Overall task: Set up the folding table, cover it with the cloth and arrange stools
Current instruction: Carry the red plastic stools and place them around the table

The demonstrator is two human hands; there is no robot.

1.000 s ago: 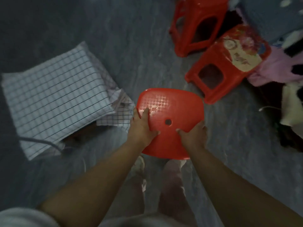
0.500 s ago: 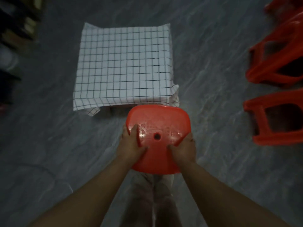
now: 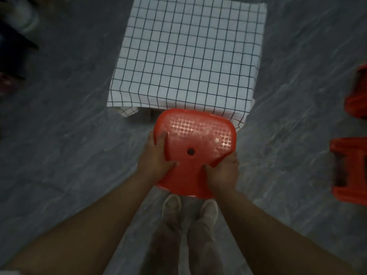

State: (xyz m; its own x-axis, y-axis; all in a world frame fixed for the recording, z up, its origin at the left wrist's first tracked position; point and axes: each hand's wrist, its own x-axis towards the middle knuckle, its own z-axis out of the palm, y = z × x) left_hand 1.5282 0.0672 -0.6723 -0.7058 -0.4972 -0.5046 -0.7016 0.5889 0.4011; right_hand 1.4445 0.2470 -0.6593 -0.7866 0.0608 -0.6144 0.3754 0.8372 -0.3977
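Beside the table (image 3: pixel 186 56), left hand (image 3: pixel 156 161) and right hand (image 3: pixel 223 173) grip stool (image 3: pixel 196 143).

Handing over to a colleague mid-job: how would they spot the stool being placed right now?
Find the low table under the white black-grid cloth on the grey floor. At its near edge, the red plastic stool is gripped by the left hand and right hand. Unlike the other red stools at the far right, it shows a patterned seat with a centre hole.
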